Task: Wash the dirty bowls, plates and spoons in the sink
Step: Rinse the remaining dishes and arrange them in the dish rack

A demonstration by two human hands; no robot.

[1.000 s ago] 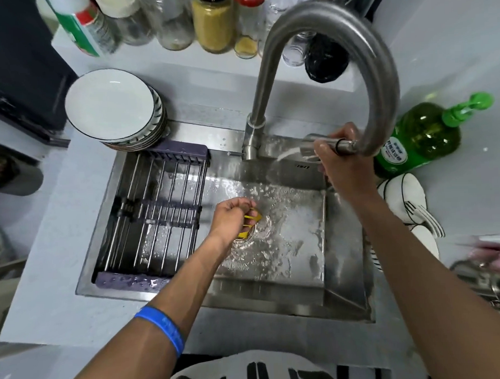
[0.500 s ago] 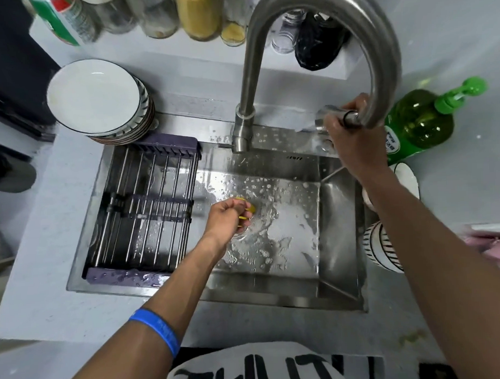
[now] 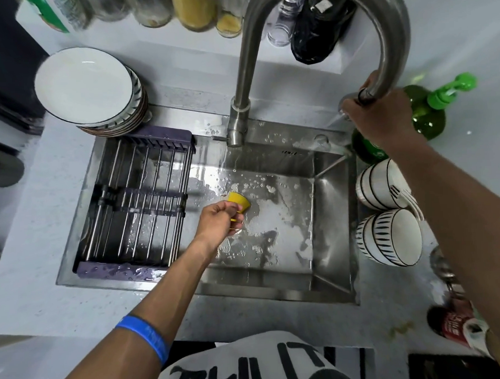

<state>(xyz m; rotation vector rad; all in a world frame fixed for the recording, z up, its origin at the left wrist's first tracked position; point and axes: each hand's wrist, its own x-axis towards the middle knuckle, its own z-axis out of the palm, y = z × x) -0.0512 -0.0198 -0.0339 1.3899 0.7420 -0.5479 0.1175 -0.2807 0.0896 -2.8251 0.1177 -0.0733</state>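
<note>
over the wet sink, left grip pinches one yellow plug. right grip is clamped on the faucet spout end. two striped bowls sit on the desk below the right grip; one plate stack lies beyond the left grip, behind one rack.

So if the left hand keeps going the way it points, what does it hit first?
Probably the wet sink floor just past the yellow stopper that the left hand pinches; farther on, the sink's back wall. Depth is unclear from above.
</note>
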